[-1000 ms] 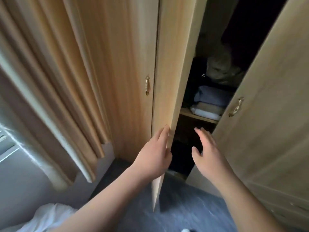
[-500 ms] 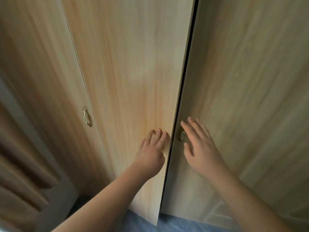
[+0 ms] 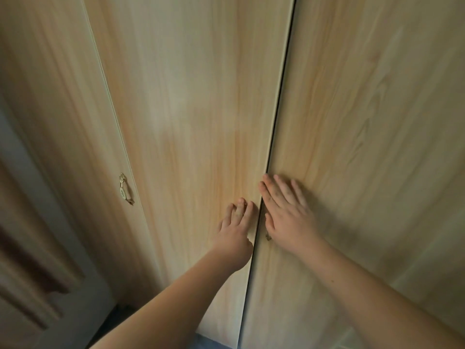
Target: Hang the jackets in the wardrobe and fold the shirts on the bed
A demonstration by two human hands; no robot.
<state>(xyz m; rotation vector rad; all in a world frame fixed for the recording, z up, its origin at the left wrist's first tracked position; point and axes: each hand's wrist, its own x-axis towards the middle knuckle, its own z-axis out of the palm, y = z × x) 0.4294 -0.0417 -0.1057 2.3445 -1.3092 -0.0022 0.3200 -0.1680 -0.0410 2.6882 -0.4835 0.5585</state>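
**Both palms flat on the wardrobe doors**

The left hand (image 3: 235,233) and right hand (image 3: 289,215) hold nothing, fingers spread wide, each pressed against its own wardrobe door (image 3: 191,109) either side of the narrow dark seam. A brass handle (image 3: 124,190) sits further left.

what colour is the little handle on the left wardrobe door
Brass-gold with a small white oval inset, on the handle; seen in the head view.
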